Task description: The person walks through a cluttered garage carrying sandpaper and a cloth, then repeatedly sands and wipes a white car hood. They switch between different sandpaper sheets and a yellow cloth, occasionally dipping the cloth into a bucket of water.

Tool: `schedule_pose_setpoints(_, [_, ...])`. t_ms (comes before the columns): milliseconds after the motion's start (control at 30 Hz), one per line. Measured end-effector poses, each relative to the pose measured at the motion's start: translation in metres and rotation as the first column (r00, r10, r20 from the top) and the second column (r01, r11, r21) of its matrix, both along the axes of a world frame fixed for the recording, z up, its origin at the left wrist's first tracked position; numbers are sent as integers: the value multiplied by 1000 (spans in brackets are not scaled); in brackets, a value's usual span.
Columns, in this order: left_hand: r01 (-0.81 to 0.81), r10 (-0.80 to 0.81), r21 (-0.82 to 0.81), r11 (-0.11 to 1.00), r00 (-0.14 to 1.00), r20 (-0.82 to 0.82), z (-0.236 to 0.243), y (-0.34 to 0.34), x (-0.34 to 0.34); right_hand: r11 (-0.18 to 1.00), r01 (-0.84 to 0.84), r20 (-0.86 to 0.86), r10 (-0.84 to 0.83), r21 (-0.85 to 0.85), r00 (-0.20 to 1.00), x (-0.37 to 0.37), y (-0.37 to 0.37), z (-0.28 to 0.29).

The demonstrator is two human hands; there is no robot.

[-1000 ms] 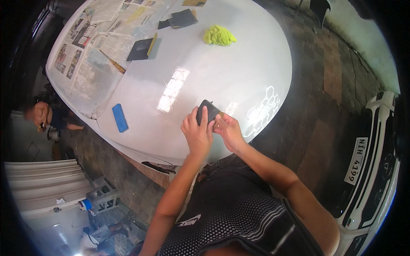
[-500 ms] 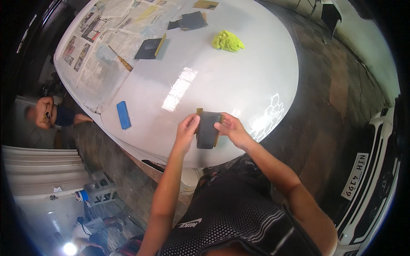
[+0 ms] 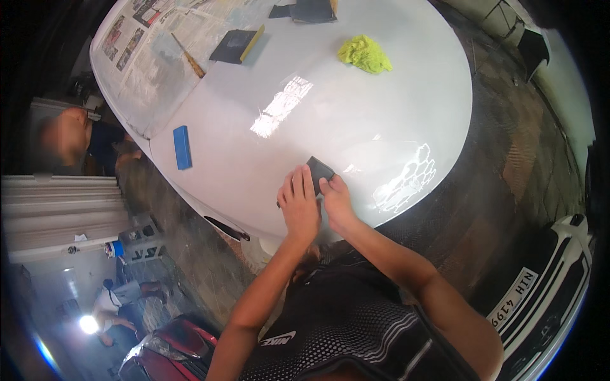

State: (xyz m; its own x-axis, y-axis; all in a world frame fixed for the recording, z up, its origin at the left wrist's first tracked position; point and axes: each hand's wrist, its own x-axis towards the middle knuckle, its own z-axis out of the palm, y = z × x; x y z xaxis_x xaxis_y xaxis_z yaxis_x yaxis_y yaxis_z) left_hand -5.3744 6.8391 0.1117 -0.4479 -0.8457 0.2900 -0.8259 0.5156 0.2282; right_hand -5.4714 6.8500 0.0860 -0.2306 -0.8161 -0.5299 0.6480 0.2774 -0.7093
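A block wrapped in dark grey sandpaper is between my hands, low over the near part of a glossy white car panel. My left hand lies across the block's left part, fingers long over it and its thumb hidden. On the right side, my right hand pinches the near right edge with its thumb on top. Much of the block is covered by my left hand. Whether it touches the panel I cannot tell.
A blue block lies on the panel's left. Farther off are folded sandpaper, more dark sheets, a yellow-green cloth, a wooden-handled tool and newspaper. A white car stands right; people are at left.
My left hand has gone from gripping the block's left edge to lying over it. The block has turned, and my view has shifted, bringing a red vehicle in at lower left.
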Motion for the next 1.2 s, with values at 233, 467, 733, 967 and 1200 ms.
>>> schedule_pose_setpoints(233, [17, -17, 19, 1000, 1000, -6, 0, -17, 5, 996, -84, 79, 81, 33, 994, -16, -6, 7])
schedule_pose_setpoints(467, [261, -260, -6, 965, 965, 43, -1, -32, 9, 998, 34, 209, -23, -47, 978, -25, -6, -15])
schedule_pose_setpoints(733, [286, -285, 25, 958, 958, -30, -18, -52, 18, 999, -36, 42, 35, 26, 999, -36, -19, -16])
schedule_pose_setpoints(967, [379, -377, 5, 925, 922, -86, -13, -78, 44, 983, -93, 34, 99, -156, 994, -29, -45, -13])
schedule_pose_setpoints(1200, [247, -239, -102, 964, 967, 83, -10, -121, 116, 959, 109, -940, -226, -260, -256, -120, -180, 23])
